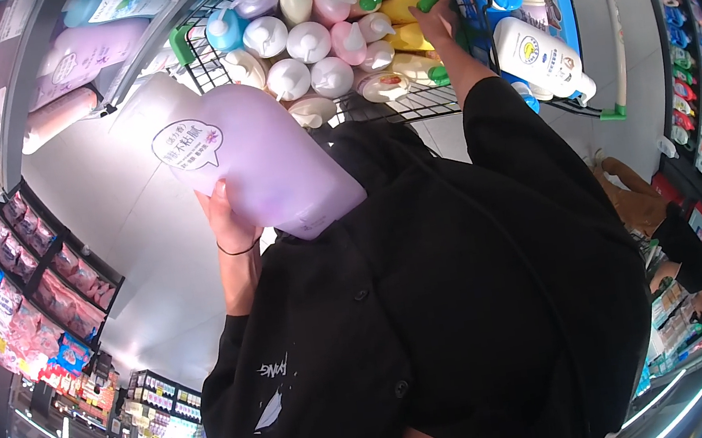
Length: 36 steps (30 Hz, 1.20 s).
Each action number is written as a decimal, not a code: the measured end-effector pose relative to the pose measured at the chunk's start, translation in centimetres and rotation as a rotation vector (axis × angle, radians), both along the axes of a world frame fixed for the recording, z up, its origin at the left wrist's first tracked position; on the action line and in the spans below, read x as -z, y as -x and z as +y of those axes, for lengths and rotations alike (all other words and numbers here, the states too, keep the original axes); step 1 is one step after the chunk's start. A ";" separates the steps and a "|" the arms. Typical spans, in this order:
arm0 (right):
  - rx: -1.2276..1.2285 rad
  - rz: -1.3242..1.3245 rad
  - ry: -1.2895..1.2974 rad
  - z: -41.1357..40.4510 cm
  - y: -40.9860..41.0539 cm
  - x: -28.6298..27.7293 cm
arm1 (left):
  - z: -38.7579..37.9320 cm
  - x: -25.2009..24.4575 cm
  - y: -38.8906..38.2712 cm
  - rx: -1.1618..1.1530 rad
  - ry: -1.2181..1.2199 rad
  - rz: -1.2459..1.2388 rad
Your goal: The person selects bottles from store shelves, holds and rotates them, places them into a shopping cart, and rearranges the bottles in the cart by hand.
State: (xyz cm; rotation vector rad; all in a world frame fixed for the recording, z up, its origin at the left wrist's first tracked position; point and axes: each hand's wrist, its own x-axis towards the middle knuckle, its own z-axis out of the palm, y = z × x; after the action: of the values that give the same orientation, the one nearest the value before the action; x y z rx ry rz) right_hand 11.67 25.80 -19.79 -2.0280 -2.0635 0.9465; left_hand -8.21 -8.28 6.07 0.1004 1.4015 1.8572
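Note:
My left hand holds a large purple plastic bottle against the front of my black jacket; a second, paler bottle or cap lies beside its upper end, and I cannot tell whether it is separate. The purple bottle bears a speech-bubble label with writing. My right hand is closed round the green-ended part of a black wire shopping cart basket. Inside the basket stand several pump bottles, white, pink and yellow, packed closely together.
Shelves with purple bottles rise at the upper left, near the basket. On the right, a white pump bottle lies among other bottles in another part of the cart. Another person is farther right. Racks of packs stand at left.

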 end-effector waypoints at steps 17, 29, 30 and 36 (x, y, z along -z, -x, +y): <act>0.015 -0.122 -0.042 -0.8 0.0 1.0 | 2.1 -0.6 -1.3 0.060 0.119 -0.067; 0.045 0.023 0.017 0.3 -0.4 1.7 | 0.9 -0.7 -1.7 0.007 0.018 0.063; 0.065 0.019 0.010 0.2 -0.3 1.3 | 0.7 -0.8 -1.8 -0.007 0.021 0.065; 0.042 0.031 0.065 -0.2 -0.3 -2.4 | -0.8 -1.0 -1.5 -0.045 -0.054 0.044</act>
State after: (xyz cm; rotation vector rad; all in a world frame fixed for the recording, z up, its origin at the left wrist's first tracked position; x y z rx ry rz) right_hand 11.98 25.55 -17.40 -2.0660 -1.9918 1.0439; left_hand -6.70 -9.10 7.09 0.1383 1.3936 1.9418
